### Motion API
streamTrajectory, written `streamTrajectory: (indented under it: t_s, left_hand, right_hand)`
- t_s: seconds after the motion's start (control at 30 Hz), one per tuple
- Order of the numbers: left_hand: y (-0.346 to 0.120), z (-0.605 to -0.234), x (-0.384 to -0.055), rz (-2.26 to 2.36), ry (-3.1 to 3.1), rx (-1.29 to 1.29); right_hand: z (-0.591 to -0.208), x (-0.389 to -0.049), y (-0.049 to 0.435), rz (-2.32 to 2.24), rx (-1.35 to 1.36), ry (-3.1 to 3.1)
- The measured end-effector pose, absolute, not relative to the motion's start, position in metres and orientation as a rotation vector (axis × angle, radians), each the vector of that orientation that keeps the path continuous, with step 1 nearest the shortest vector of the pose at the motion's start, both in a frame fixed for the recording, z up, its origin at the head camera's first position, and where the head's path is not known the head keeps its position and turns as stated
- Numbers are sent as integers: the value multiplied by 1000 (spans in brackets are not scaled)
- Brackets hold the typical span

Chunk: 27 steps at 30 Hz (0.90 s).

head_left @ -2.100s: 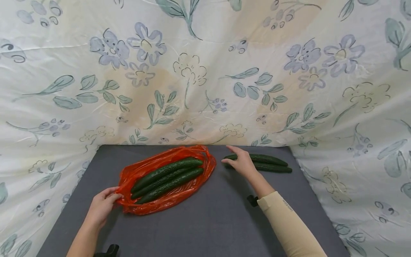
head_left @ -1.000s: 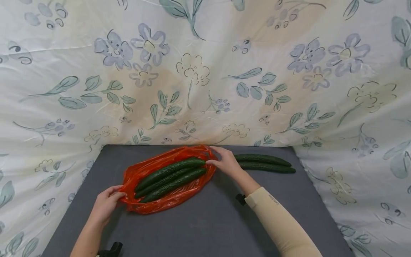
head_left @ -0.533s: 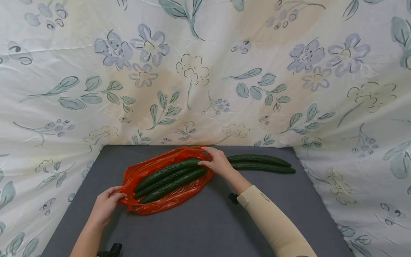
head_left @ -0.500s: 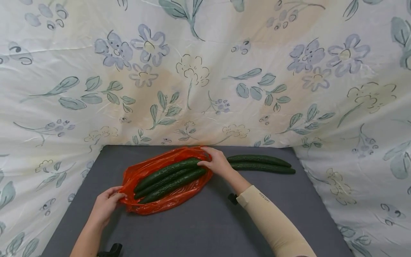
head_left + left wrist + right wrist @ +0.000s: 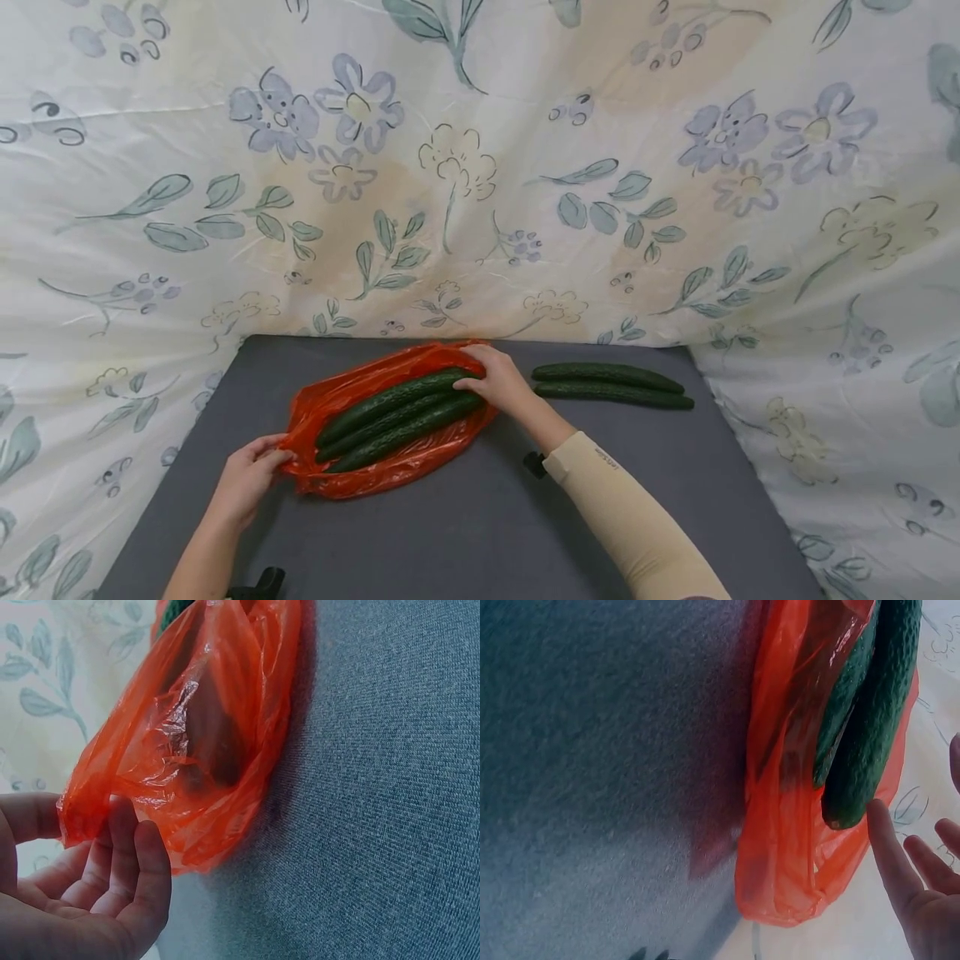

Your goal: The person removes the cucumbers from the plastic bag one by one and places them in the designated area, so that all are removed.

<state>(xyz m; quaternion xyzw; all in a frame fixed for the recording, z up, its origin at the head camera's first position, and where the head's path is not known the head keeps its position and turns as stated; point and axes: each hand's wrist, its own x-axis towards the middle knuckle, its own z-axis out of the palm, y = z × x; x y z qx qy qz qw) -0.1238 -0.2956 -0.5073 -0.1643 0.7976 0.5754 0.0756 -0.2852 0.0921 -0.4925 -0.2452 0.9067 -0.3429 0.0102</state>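
Note:
An orange-red plastic bag [image 5: 352, 485] lies on its side in the head view, with three dark green cucumbers [image 5: 405, 429] showing through its wide mouth. At the bag's left end my left hand [image 5: 243, 479] pinches a gathered edge of the film between thumb and fingers. In the left wrist view that edge of the bag [image 5: 90, 802] is bunched between the fingertips. My right hand [image 5: 498, 383] reaches over the bag's right end, fingers spread and loose. The right wrist view has one fingertip right at the end of a cucumber [image 5: 870, 757]; no grip shows there.
Two more cucumbers [image 5: 607, 374] lie side by side on the grey table [image 5: 480, 533], right of the bag. Floral cloth [image 5: 480, 167] hangs behind the table and along both sides.
My right hand has moved left from above the two loose cucumbers to the bag's right end, uncovering them. My left hand keeps pinching the bag; the cucumbers in it look unmoved.

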Motion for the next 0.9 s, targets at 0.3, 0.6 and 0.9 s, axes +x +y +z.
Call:
streamTrajectory:
  t_s: [0.3, 0.6, 0.9]
  left_hand:
    - [-294, -511, -124, 1720, 2379, -498]
    - [-294, -508, -123, 1697, 2421, -507]
    - [-294, -509, -124, 1700, 2406, -511]
  right_hand:
    - [-501, -285, 83, -1025, -799, 2792]
    - [-507, -288, 73, -997, -777, 2777]
    - [-514, -287, 65, -921, -672, 2785]
